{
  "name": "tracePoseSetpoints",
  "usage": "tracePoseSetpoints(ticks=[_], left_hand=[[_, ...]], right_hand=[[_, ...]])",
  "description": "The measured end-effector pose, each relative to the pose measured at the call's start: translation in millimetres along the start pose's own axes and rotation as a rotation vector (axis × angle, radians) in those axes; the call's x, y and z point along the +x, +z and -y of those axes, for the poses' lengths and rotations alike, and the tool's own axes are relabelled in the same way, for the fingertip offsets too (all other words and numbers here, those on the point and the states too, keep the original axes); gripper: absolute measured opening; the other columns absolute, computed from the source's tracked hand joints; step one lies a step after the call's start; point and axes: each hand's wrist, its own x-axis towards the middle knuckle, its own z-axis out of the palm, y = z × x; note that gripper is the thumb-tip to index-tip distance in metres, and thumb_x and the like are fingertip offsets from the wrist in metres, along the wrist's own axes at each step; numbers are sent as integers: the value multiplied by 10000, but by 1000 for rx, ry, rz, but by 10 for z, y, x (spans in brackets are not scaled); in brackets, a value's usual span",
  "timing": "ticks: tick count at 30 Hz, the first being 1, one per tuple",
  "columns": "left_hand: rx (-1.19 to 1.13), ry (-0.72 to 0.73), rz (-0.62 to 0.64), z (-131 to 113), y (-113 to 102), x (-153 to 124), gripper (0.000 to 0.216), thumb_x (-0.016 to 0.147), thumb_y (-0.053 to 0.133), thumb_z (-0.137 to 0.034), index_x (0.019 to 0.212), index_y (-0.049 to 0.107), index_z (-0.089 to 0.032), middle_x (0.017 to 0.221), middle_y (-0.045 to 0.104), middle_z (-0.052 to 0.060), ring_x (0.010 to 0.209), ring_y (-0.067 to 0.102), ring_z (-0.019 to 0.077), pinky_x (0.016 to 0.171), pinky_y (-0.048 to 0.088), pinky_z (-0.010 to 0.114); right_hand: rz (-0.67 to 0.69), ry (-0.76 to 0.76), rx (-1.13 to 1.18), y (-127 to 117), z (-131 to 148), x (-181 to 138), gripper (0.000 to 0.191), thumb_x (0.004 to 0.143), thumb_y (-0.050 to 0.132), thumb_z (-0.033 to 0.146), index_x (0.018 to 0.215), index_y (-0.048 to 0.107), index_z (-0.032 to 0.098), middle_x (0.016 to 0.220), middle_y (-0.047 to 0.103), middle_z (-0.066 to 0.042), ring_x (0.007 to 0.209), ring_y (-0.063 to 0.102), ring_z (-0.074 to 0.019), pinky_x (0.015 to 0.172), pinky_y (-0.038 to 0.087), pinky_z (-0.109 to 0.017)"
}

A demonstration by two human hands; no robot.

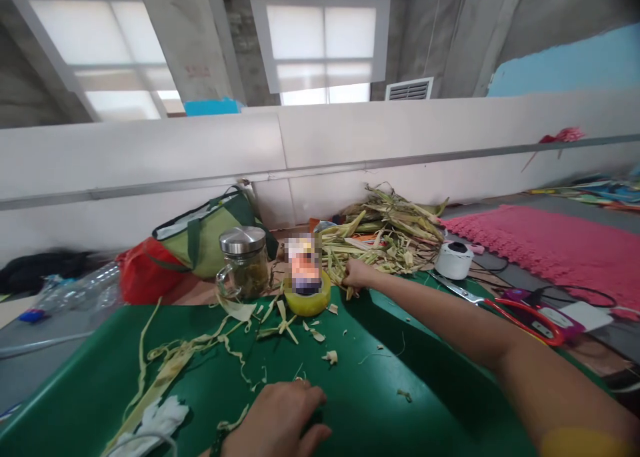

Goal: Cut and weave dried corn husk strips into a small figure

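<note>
Pile of dried corn husks (387, 233) lies right of centre in the frame, against the foot of the white partition (200, 157), spilling onto the far edge of the green board (390, 403). Right hand (357, 273) stretched out from lower right, arm crossing the board; fingers closed into the near edge of the pile, gripping husk strands. Left hand (280, 420) at bottom centre, palm down on the green board, fingers loosely curled, nothing held that shows.

Just left of the right hand: a yellow tape roll (309, 301) on the board's far edge, a blurred object standing on it. Further left, a glass jar with metal lid (244, 262), handle to its left. Behind the jar, a green bag (207, 233) and a red bag (137, 273).

Torn husk strips (170, 363) and small scraps scattered over the board's left half.

Right of the pile: a white roll (453, 260), then red-handled scissors (505, 307) lying flat. Pink mat (550, 243) at right edge of the frame.
</note>
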Motion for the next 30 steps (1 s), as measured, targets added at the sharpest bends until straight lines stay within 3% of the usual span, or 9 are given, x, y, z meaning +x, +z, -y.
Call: tracePoseSetpoints(ticks=[3,6,11,14,17,21,24,27,30], left_hand=[[-39,7,-60,154,56,-98,257,805,503,-348,1015,627,-266,1038,664,70,928,614,239,806,459,321],[-41,20,-72,205,54,-208,248,812,502,-337,1014,623,-260,1037,665,71,930,616,241,801,458,324],[134,-135,-155,296,-111,-328,243,864,423,-299,845,644,-199,905,688,106,852,632,260,728,460,343],[117,-299,-371,447,-222,-224,218,863,438,-299,895,627,-195,900,689,99,844,636,253,697,456,328],[5,-383,-582,555,-267,45,370,894,353,-400,824,635,-171,889,684,136,890,628,284,741,449,367],[-169,-417,-590,587,-217,422,367,827,474,-455,776,663,-145,891,683,174,949,616,316,789,443,384],[-316,-363,-559,608,-172,500,241,787,553,-363,752,675,-158,845,701,112,913,631,260,781,458,325],[-507,-293,-534,603,-164,391,272,816,502,-333,866,674,-128,781,702,85,766,657,205,684,488,288],[-680,-193,-528,511,-167,233,352,823,493,-382,1006,638,-119,808,697,73,707,649,168,642,492,266]], right_hand=[[-82,50,-19,-224,-145,-83,279,852,585,276,1075,589,107,1009,634,-84,858,620,-193,731,518,-322],[-202,64,-32,-476,-349,-308,370,785,598,183,1150,560,136,917,680,-57,724,637,-152,605,484,-216],[-357,125,-139,-627,-589,-691,366,755,567,185,1107,608,90,943,684,-142,788,652,-234,647,471,-287],[-446,68,-204,-456,-356,-817,352,786,478,139,1109,617,120,1078,648,-164,971,613,-272,753,447,-326],[-449,-142,-226,-164,127,-925,324,807,435,142,1043,646,212,1094,658,-66,999,596,-207,786,420,-262],[-444,-461,-238,174,631,-1085,256,831,451,207,985,656,203,998,671,-67,932,599,-203,756,400,-252],[-447,-615,-149,300,689,-1156,229,844,443,198,927,656,182,918,675,-69,832,604,-185,700,401,-252],[-414,-657,163,379,612,-1156,205,859,456,267,871,642,182,836,664,-50,742,586,-163,641,408,-248],[-281,-637,620,465,601,-1132,260,839,495,399,916,597,172,757,626,-29,643,560,-142,567,423,-243]])
